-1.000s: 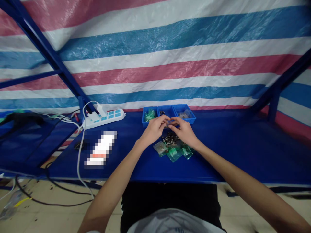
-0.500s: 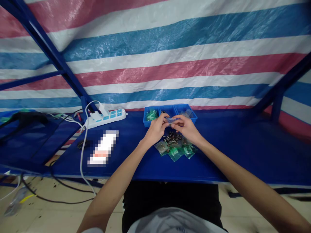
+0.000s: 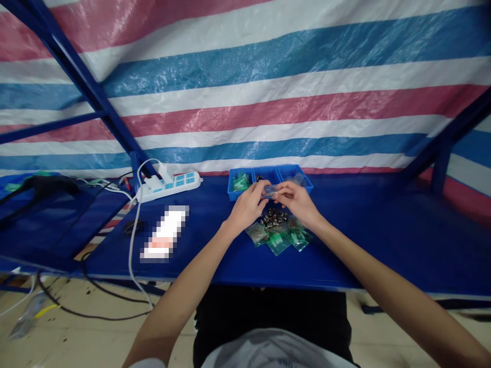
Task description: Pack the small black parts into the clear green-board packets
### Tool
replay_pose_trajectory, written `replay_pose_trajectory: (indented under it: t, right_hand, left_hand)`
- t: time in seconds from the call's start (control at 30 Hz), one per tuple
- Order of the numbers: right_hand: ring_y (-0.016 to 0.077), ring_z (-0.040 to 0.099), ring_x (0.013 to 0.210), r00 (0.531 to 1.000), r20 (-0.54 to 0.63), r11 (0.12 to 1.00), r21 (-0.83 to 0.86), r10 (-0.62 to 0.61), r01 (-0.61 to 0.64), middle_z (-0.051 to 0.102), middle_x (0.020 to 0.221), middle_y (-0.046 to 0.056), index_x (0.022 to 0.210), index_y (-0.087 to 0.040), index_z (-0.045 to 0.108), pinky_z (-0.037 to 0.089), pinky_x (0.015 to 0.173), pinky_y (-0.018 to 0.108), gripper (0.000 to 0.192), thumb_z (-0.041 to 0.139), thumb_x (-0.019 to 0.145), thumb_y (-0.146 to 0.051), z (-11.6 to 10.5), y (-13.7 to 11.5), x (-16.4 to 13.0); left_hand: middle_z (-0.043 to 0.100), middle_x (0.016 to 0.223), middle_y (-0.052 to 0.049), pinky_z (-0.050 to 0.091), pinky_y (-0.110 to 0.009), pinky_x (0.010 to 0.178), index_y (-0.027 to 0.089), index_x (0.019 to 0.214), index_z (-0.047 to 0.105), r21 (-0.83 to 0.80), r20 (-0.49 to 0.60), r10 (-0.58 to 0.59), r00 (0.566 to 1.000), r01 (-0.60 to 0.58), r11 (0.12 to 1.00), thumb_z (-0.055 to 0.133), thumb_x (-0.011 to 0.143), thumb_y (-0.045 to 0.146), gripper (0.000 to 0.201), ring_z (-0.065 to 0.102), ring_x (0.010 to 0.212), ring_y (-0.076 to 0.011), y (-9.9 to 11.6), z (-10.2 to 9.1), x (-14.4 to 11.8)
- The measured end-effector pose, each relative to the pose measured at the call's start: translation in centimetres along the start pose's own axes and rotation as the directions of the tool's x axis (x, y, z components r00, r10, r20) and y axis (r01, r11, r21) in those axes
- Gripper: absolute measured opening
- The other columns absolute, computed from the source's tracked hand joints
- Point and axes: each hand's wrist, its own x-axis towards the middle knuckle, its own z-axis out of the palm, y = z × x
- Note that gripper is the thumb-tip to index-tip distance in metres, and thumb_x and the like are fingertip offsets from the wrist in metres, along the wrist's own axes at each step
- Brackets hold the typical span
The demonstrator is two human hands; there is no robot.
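Note:
Between my two hands is a small clear plastic bag (image 3: 270, 191), pinched at its left side by my left hand (image 3: 251, 202) and at its right side by my right hand (image 3: 296, 200). What the bag contains is too small to make out. Just below my hands lies a heap of small dark cylindrical parts with metal ends (image 3: 273, 219). Small zip bags surround its near side: a clear one (image 3: 257, 233) at left and green-tinted ones (image 3: 279, 242) in front. Behind my hands stands a blue bin with three compartments (image 3: 231, 195); green bags (image 3: 241, 182) fill the left one.
A white power strip (image 3: 171, 187) with plugs and a white cable sits at the left of the blue table (image 3: 368, 230). Nearer lies a blurred-out white rectangle (image 3: 165, 232). Blue frame posts (image 3: 111, 128) and a striped tarp (image 3: 268, 97) rise behind.
My fingers have shifted slightly on the clear bag, which now shows more between them. The whole view has moved a little; the heap and the bin look the same.

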Motion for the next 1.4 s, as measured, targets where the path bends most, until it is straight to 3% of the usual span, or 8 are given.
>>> replay_pose_trajectory:
  t: [0.17, 0.43, 0.53, 0.8, 1.0, 1.1, 1.23, 1.4]
  right_hand:
    - [0.0204, 0.069, 0.071, 0.999, -0.032, 0.998, 0.049, 0.035, -0.034, 0.07, 0.077, 0.0, 0.098, -0.022, 0.056, 0.047, 0.053, 0.026, 0.031, 0.071, 0.074, -0.032, 0.0, 0.0, 0.0]
    - [0.0206, 0.069, 0.073, 1.0, 0.002, 0.999, 0.035, 0.02, -0.02, 0.069, 0.08, 0.001, 0.113, -0.022, 0.052, 0.047, 0.051, 0.027, 0.041, 0.069, 0.079, -0.036, 0.1, -0.1, -0.1]
    - [0.0218, 0.068, 0.078, 0.999, 0.025, 0.998, -0.045, -0.032, 0.033, 0.068, 0.087, 0.004, 0.116, -0.022, 0.054, 0.047, 0.051, 0.027, 0.041, 0.066, 0.084, -0.044, 0.2, -0.1, -0.2]
    - [0.0222, 0.064, 0.085, 0.969, 0.04, 0.877, -0.417, -0.243, 0.237, 0.068, 0.091, 0.006, 0.089, -0.021, 0.07, 0.048, 0.066, 0.032, 0.017, 0.059, 0.089, -0.034, 0.4, -0.8, -0.6]
    - [0.0203, 0.061, 0.071, 0.988, -0.023, 0.946, -0.295, -0.15, 0.137, 0.067, 0.075, 0.003, 0.08, -0.02, 0.067, 0.047, 0.059, 0.03, 0.018, 0.059, 0.086, -0.036, 0.3, -0.5, -0.4]
    - [0.0186, 0.06, 0.063, 0.995, -0.061, 0.982, -0.177, -0.078, 0.066, 0.065, 0.07, 0.002, 0.075, -0.02, 0.066, 0.046, 0.052, 0.029, 0.019, 0.062, 0.083, -0.037, 0.2, -0.5, -0.3]
    - [0.0194, 0.065, 0.073, 0.997, -0.067, 0.999, -0.012, -0.047, 0.046, 0.071, 0.094, 0.006, 0.065, -0.019, 0.063, 0.047, 0.052, 0.027, 0.026, 0.067, 0.08, -0.04, 0.1, -0.9, -0.4]
    - [0.0262, 0.066, 0.097, 0.998, -0.026, 0.997, 0.044, -0.056, 0.057, 0.07, 0.116, 0.011, 0.066, -0.018, 0.068, 0.05, 0.055, 0.027, 0.032, 0.07, 0.08, -0.046, 0.2, -1.6, -0.6]
  left_hand:
    - [0.057, 0.117, -0.007, 0.054, -0.033, 0.081, 0.023, 0.129, 0.047, 0.108, -0.019, 0.005, 1.0, -0.003, 0.994, 0.055, 0.091, 0.012, 0.041, 0.063, 0.092, -0.0177, 0.3, -0.1, -0.2]
    - [0.058, 0.11, -0.006, 0.053, -0.03, 0.079, 0.02, 0.106, 0.064, 0.197, -0.073, 0.027, 0.997, -0.012, 0.98, 0.048, 0.1, 0.025, 0.018, 0.062, 0.087, -0.0151, 0.4, 0.0, -0.2]
    - [0.06, 0.108, -0.005, 0.053, -0.03, 0.08, 0.019, 0.099, 0.066, 0.189, -0.109, 0.011, 0.994, 0.009, 0.982, 0.048, 0.1, 0.024, 0.019, 0.063, 0.089, -0.0156, 0.4, 0.0, -0.1]
    - [0.065, 0.101, -0.005, 0.051, -0.031, 0.077, 0.018, 0.095, 0.061, 0.161, -0.099, -0.071, 0.993, 0.087, 0.983, 0.046, 0.099, 0.018, 0.016, 0.064, 0.09, -0.0188, 0.4, -0.3, 0.2]
    - [0.063, 0.11, -0.006, 0.053, -0.031, 0.078, 0.02, 0.122, 0.048, 0.06, -0.056, -0.029, 0.998, 0.032, 0.998, 0.051, 0.096, 0.018, 0.027, 0.065, 0.092, -0.0177, 0.5, -0.2, 0.0]
    - [0.055, 0.121, -0.007, 0.053, -0.031, 0.079, 0.021, 0.117, 0.051, 0.097, -0.028, 0.031, 0.999, -0.028, 0.995, 0.058, 0.092, 0.021, 0.027, 0.063, 0.095, -0.0174, 0.7, -0.3, -0.1]
    - [0.051, 0.121, -0.007, 0.054, -0.03, 0.076, 0.021, 0.109, 0.056, 0.153, -0.021, 0.049, 0.999, -0.045, 0.987, 0.066, 0.089, 0.03, 0.024, 0.062, 0.098, -0.0192, 0.6, 0.0, -0.2]
    - [0.054, 0.111, -0.006, 0.052, -0.027, 0.072, 0.02, 0.102, 0.059, 0.167, -0.057, 0.077, 0.995, -0.067, 0.984, 0.054, 0.097, 0.027, 0.01, 0.062, 0.089, -0.0159, 0.3, 0.5, -0.2]
